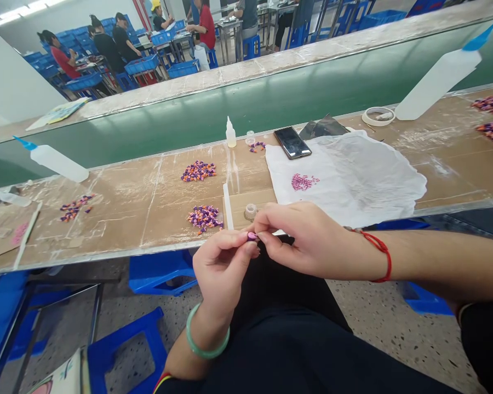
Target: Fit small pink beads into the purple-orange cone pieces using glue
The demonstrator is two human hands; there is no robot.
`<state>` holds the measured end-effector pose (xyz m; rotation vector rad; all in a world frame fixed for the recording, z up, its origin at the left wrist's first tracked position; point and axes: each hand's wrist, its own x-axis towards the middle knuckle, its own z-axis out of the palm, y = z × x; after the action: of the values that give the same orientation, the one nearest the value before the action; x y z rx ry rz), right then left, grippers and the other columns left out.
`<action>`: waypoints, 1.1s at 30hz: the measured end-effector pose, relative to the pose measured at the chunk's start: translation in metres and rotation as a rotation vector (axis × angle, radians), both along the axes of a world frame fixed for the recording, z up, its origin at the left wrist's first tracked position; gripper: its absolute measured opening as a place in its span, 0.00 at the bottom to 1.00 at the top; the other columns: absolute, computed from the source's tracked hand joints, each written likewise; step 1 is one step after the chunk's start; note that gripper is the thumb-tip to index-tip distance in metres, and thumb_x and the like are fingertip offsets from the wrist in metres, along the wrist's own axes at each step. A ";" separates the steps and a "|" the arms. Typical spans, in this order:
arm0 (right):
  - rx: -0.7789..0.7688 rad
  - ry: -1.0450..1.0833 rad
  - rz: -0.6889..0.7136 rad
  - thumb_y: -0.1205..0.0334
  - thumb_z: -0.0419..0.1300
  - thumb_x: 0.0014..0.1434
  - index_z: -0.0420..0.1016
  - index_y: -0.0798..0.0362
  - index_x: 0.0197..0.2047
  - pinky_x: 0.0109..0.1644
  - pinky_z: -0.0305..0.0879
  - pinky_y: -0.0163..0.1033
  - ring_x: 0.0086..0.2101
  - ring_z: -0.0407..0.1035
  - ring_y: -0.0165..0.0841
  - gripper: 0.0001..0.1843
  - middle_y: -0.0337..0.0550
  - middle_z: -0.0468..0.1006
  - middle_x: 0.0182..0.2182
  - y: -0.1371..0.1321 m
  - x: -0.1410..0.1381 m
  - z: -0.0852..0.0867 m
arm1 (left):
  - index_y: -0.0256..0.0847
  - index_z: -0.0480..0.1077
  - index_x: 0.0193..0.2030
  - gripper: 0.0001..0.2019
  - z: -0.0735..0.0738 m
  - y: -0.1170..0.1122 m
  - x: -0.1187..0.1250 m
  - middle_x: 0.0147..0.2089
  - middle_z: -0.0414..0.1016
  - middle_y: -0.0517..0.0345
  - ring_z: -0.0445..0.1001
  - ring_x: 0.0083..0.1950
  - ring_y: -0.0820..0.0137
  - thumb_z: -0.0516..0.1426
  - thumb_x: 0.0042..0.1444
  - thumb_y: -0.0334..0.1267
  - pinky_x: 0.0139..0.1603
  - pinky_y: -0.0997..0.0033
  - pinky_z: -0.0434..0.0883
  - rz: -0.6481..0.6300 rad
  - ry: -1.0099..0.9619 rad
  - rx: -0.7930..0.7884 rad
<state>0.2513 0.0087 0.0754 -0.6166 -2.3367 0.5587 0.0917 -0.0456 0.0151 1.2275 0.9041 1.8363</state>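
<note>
Small purple piece (252, 236) is pinched between both hands, just past the near edge of the worktop (107, 230) and above the person's dark-clothed lap. The left hand (222, 268), a green bangle (207, 335) at its wrist, presses its fingers together on the piece from one side. The right hand (299, 238), a red string (378, 254) at its wrist, closes thumb and forefinger on it from the other. Just beyond the fingers stand a small clear cup (250, 211) and a white strip (228, 207). A heap of purple and orange pieces (204, 218) lies left of the strip, with a second heap (198, 171) farther back. A white sheet (345, 178) holding pink pieces (304, 182) spreads to the right, its near edge partly behind the right hand. A phone (291, 142) lies at the sheet's far edge. Blue stools (160, 273) stand below the worktop's edge.
</note>
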 end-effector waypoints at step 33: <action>-0.278 0.008 -0.493 0.56 0.55 0.64 0.74 0.49 0.38 0.44 0.72 0.49 0.41 0.75 0.43 0.09 0.49 0.81 0.39 0.069 0.076 -0.088 | 0.44 0.81 0.33 0.04 -0.038 0.079 -0.106 0.39 0.80 0.52 0.77 0.46 0.59 0.63 0.54 0.33 0.49 0.57 0.74 0.115 1.014 -0.260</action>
<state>0.3274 0.0778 -0.0124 -1.2690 -2.0040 0.6489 -0.0146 0.0330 -0.0230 1.9748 1.7002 1.0344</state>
